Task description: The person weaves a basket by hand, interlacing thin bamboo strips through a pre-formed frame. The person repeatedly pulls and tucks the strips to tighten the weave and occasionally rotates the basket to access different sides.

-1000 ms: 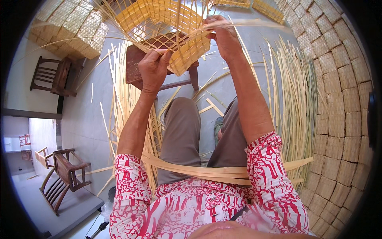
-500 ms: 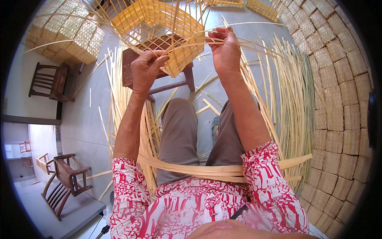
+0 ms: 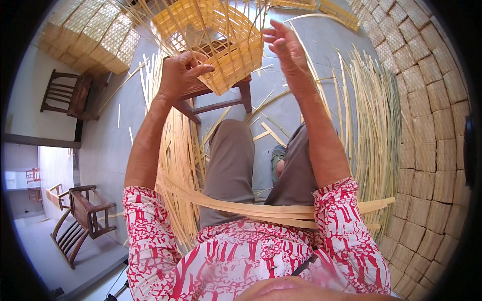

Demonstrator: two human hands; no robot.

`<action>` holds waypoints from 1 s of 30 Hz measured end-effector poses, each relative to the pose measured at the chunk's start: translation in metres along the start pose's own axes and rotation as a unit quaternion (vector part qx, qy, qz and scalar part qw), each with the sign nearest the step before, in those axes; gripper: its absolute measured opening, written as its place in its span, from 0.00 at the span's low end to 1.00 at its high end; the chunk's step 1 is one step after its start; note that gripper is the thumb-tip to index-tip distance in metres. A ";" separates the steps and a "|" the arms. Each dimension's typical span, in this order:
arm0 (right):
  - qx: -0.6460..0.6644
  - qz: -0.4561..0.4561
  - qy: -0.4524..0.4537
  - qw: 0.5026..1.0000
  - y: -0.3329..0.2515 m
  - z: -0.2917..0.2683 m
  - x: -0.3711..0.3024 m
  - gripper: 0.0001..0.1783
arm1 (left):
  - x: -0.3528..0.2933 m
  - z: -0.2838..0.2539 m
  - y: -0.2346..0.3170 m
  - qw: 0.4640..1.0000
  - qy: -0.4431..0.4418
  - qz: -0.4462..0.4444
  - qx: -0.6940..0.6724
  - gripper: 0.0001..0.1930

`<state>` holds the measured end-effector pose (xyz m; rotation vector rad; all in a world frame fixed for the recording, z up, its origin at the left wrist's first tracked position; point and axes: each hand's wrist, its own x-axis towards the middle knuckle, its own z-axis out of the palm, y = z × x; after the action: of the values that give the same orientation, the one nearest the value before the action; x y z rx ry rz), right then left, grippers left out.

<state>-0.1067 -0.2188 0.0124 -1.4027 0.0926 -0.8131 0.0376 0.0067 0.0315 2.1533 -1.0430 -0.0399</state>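
The left hand [image 3: 176, 76] clamps the near-left edge of the woven basket [image 3: 232, 67], which spans between both hands, its upright strips [image 3: 227, 22] rising there. The right hand [image 3: 287, 49], fingers apart, is just beside it. Below the left hand stands a stool [image 3: 245, 96]; rightward of the right lie loose strips [image 3: 375, 110].

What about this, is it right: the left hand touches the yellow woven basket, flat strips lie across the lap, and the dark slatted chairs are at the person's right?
The side is wrong: the head view shows dark slatted chairs at the person's left. Left hand, basket and flat strips are as stated.
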 end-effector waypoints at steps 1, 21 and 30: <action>0.005 0.060 -0.017 0.998 -0.004 -0.004 -0.001 0.44 | -0.002 -0.009 -0.013 0.998 -0.012 0.005 -0.061 0.14; 0.224 0.207 0.065 0.950 0.064 0.016 -0.039 0.07 | -0.045 -0.054 -0.074 0.997 -0.029 0.029 -0.067 0.19; 0.220 0.211 0.050 0.951 0.064 0.026 -0.045 0.05 | -0.086 0.042 -0.065 0.904 0.308 -0.105 -0.278 0.43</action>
<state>-0.0977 -0.1753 -0.0575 -0.8754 0.2642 -0.5035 0.0097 0.0668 -0.0632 1.5739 -0.3624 0.2073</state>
